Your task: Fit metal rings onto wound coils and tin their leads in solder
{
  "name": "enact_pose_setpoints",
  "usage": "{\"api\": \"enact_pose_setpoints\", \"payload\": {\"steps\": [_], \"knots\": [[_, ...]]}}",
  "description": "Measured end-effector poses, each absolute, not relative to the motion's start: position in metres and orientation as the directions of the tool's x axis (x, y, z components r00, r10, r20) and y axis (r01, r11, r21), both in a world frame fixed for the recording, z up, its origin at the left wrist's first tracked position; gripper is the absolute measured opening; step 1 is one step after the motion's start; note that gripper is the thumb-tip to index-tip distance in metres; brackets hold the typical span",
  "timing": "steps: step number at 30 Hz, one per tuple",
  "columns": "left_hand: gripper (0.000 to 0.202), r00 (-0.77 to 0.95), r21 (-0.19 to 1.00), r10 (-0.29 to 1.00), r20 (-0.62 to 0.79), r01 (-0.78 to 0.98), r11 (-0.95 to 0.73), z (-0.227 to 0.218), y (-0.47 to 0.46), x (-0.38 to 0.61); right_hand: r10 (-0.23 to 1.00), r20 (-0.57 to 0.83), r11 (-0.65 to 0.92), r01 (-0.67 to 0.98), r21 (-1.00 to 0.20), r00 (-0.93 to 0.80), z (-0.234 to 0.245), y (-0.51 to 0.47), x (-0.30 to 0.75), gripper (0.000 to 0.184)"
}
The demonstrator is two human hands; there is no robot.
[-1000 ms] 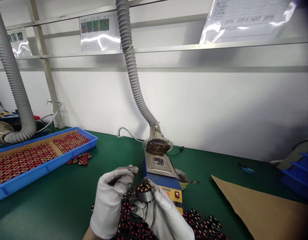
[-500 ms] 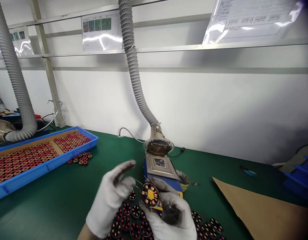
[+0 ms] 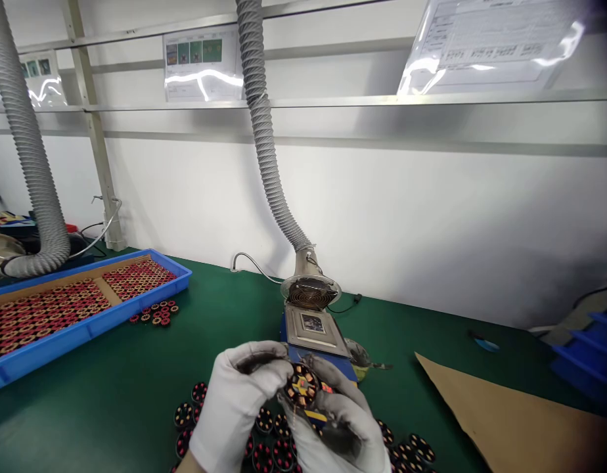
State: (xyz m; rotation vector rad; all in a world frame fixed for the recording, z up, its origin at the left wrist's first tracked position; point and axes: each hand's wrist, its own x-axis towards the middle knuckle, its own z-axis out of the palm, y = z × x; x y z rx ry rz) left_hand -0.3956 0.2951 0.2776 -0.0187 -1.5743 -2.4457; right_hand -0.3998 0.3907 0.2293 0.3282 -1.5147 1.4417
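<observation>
A round black motor stator (image 3: 301,386) with copper windings is held upright in front of me, its face turned toward the camera. My right hand (image 3: 336,410), in a white glove with dark-stained fingers, grips it from the right side and below. From the left, my gloved left hand (image 3: 249,391) has its thumb and index finger closed at the stator's left edge; whether they pinch a thin lead there is too small to tell. More stators (image 3: 271,453) with red or copper windings lie below and around both hands, partly covered by the gloves.
Behind my hands stands a solder pot (image 3: 316,328) under a fume hood (image 3: 311,289) on a ribbed duct (image 3: 269,151). A blue tray (image 3: 87,335) full of small wound cores is on the left, with loose cores (image 3: 158,314) beside it. Cardboard (image 3: 510,414) lies right.
My left hand has moved right, and its raised, spread fingers have closed at the stator's edge. The right hand keeps hold of the stator. More stators show at the lower left.
</observation>
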Motion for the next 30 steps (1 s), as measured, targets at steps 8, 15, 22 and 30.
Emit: {"api": "enact_pose_setpoints", "payload": {"steps": [8, 15, 22, 30], "knots": [[0.024, -0.892, 0.839, -0.344, 0.294, 0.413, -0.354, 0.277, 0.292, -0.389, 0.405, 0.786, 0.195, -0.796, -0.574, -0.467, 0.228, 0.389, -0.399, 0.028], [0.017, -0.963, 0.918, -0.225, 0.151, 0.221, -0.330, 0.284, 0.299, -0.390, 0.285, 0.836, 0.216, -0.818, -0.534, -0.470, 0.221, 0.397, -0.401, 0.031], [0.024, -0.945, 0.900, -0.217, 0.244, 0.304, -0.311, 0.285, 0.289, -0.390, 0.245, 0.856, 0.258, -0.821, -0.509, -0.455, 0.219, 0.399, -0.402, 0.038], [0.006, -0.969, 0.905, -0.149, 0.197, 0.238, -0.352, 0.284, 0.295, -0.395, 0.121, 0.863, 0.214, -0.836, -0.505, -0.490, 0.216, 0.404, -0.404, 0.036]]}}
